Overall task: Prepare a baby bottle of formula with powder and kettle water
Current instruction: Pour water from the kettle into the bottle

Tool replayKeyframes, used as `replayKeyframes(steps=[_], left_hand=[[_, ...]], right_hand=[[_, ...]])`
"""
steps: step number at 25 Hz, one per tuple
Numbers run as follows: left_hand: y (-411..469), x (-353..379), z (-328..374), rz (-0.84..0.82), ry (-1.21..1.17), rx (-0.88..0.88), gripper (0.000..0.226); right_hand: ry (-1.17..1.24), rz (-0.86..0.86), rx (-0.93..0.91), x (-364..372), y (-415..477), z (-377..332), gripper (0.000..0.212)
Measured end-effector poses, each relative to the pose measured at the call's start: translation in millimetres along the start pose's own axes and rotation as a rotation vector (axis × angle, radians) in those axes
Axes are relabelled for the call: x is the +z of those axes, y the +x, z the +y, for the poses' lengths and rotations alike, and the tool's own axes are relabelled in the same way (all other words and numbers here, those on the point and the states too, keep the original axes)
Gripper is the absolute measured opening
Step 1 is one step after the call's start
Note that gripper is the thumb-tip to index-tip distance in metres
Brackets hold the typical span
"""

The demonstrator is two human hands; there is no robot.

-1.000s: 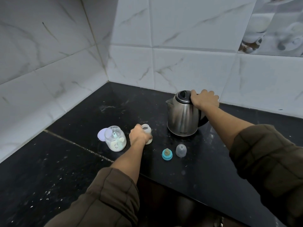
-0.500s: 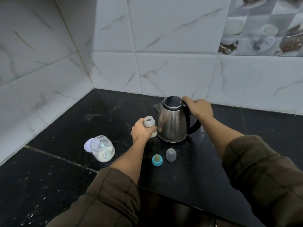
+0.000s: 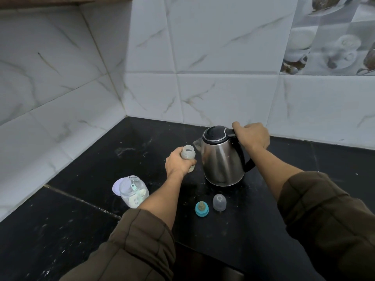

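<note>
On the black counter (image 3: pixel 85 179), my left hand (image 3: pixel 178 163) grips an open, translucent baby bottle (image 3: pixel 188 152) with pale contents at its base. Just right of it is a steel kettle (image 3: pixel 222 161) with a black lid; its spout is close above the bottle's mouth. My right hand (image 3: pixel 252 135) is wrapped round the kettle's black handle. A glass jar (image 3: pixel 133 191) of white powder with a small scoop inside stands open at the left, its pale lid (image 3: pixel 116 187) behind it. A teal ring with teat (image 3: pixel 202 208) and a clear bottle cap (image 3: pixel 219 202) lie in front of the kettle.
White marble-look wall tiles (image 3: pixel 203 94) close the corner behind and to the left. The counter's front edge drops away near the bottom centre. White specks are scattered on the dark surface at the lower left.
The kettle has tipped with its spout moved toward the bottle, and my left hand has brought the bottle up beside the spout. My view has shifted left and upward.
</note>
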State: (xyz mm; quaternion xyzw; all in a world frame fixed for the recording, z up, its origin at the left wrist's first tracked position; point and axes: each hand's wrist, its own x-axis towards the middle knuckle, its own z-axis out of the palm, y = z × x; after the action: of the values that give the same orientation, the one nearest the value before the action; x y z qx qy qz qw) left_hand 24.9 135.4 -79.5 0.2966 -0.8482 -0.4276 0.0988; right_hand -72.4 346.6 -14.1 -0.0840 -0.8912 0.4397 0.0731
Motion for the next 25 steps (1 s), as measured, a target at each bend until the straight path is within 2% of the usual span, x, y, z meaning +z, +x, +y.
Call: replayKeyframes(steps=[10,25], left_hand=[[-2,-21,8,0.016,0.03,0.046,0.057],[-6,-44,9,0.014,0.189,0.087,0.052]], right_hand=[[-0.204,0.092,-0.358,-14,-6,-61,0.046],[-0.381,0.122,-0.544,-10,-22,-101,0.045]])
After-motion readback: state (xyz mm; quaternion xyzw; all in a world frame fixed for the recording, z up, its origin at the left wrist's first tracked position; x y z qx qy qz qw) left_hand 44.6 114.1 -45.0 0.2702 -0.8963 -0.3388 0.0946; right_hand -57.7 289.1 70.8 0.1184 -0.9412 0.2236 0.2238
